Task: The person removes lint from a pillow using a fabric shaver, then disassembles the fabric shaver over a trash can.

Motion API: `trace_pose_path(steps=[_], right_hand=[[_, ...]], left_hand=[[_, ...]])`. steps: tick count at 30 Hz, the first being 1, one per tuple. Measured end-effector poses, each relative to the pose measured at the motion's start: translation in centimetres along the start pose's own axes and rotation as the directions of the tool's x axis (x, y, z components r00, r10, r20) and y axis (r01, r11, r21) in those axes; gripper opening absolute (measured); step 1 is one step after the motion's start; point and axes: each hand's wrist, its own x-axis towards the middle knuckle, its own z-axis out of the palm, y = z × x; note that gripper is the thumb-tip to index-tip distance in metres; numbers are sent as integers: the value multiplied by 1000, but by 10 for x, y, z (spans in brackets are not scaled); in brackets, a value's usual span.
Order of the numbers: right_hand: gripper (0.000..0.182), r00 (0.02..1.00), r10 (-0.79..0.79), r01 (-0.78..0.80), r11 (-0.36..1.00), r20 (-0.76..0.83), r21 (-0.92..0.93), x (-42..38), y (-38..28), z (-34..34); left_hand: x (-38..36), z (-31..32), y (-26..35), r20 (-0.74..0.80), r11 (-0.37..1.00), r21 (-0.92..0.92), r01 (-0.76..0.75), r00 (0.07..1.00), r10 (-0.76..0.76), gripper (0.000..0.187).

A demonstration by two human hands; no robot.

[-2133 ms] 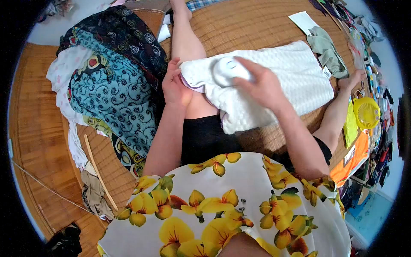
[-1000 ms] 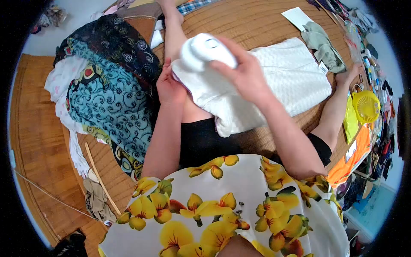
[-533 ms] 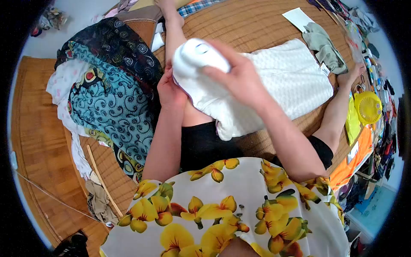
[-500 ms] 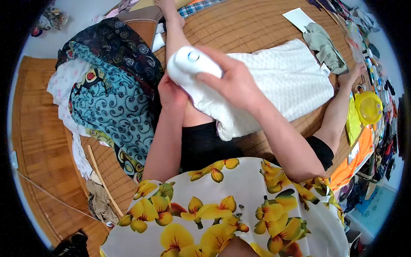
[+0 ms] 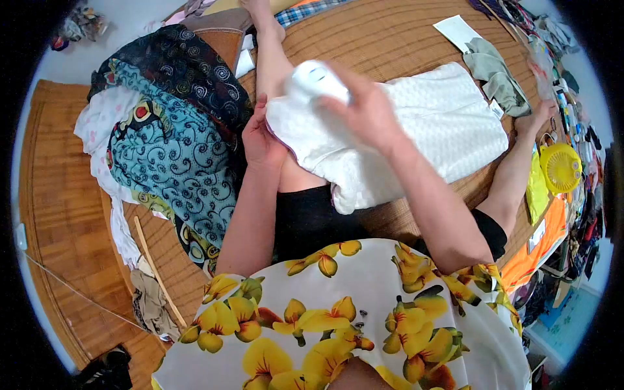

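A white textured cloth (image 5: 442,123) lies across my lap and the mat between my legs. At its left end, my left hand (image 5: 264,143) is closed on the edge, with part of the fingers hidden behind the fabric. My right hand (image 5: 374,116) grips a white, rounded fabric shaver (image 5: 315,79), its front marked by a small dark button. The shaver is over the cloth's upper left part, slightly smeared by motion; whether its underside touches the fabric is hidden.
Patterned blue-green and black fabric (image 5: 175,149) is heaped on my left, beside a thin wooden stick (image 5: 156,270). To the right are a grey-green cloth (image 5: 497,75), a yellow fan (image 5: 560,167) and an orange item (image 5: 536,250). A woven mat (image 5: 364,39) lies beneath.
My right hand has shifted the shaver to the right and slightly up, away from my left hand. More of the cloth's left edge shows. My left hand stays at that edge.
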Motion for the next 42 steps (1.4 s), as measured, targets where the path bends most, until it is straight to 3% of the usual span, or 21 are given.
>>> trace_pose_path(steps=[1,2,4,5,9,10,13,15,19,21,23,25,26,27,28,30,33,35,37,39,42], right_hand=[[56,992,120,-124,987,-37,-102,10,4,-16],[56,994,57,-57,998,-96,0,14,19,-26],[56,988,0,-8,999,-154,-49,5,6,-30],[56,979,-66,52,996,-192,-78,-3,-3,-29],[57,989,-29,53,985,147,-161,-31,-30,-19],[59,996,-66,76,977,54,-201,-31,-12,-14],[59,975,157,-216,843,-159,-493,-26,43,-57],[57,902,266,-381,861,-341,-336,-38,50,-106],[55,927,187,-300,890,-326,-344,-90,41,-140],[56,972,180,-212,946,-148,-244,-121,29,-129],[58,981,193,-193,937,-29,-290,-141,37,-127],[60,950,290,-310,841,-114,-443,-150,64,-153],[60,941,176,-313,774,-288,-550,-151,101,-172],[59,846,347,-522,692,-403,-499,-147,111,-203],[58,776,340,-592,682,-531,-429,-144,134,-232],[51,767,77,-466,749,-637,-471,-148,129,-266],[56,826,-89,-425,552,-557,-717,-154,98,-268],[54,891,87,-348,760,-445,-549,-153,102,-227],[54,938,256,-338,822,-233,-458,-156,86,-208],[54,926,188,-350,752,-327,-558,-161,125,-217],[57,807,159,-537,601,-569,-593,-156,134,-271]], left_hand=[[1,2,1,40,1000,0,-8,999,8,35],[1,4,-3,-119,996,47,-78,989,83,40],[8,-20,2,228,986,-141,89,972,-55,40],[16,-22,2,74,999,-34,19,997,-16,38],[23,-18,7,74,998,40,47,996,-49,38],[22,-21,9,82,997,42,57,995,-60,38],[19,-29,14,137,998,12,64,988,-65,37],[14,-35,16,141,999,39,31,989,-36,37],[14,4,2,199,990,106,97,973,-116,39],[14,27,-10,-33,903,419,97,995,-91,42],[2,47,-22,22,822,554,132,985,-173,44],[-29,73,-41,-104,722,675,152,988,-112,45],[-37,66,-45,-188,762,594,257,966,-179,48],[-51,67,-47,-183,759,602,248,968,-172,48],[-66,68,-51,-111,743,641,195,981,-162,49],[-89,66,-60,-41,720,679,142,987,-156,51],[-121,64,-85,36,626,780,23,996,-82,56],[-140,75,-102,-114,613,778,136,991,-76,61],[-135,57,-112,-80,590,801,101,995,-62,59],[-131,45,-116,-75,283,956,77,997,-20,55],[-130,43,-119,-26,294,956,11,999,48,53]])
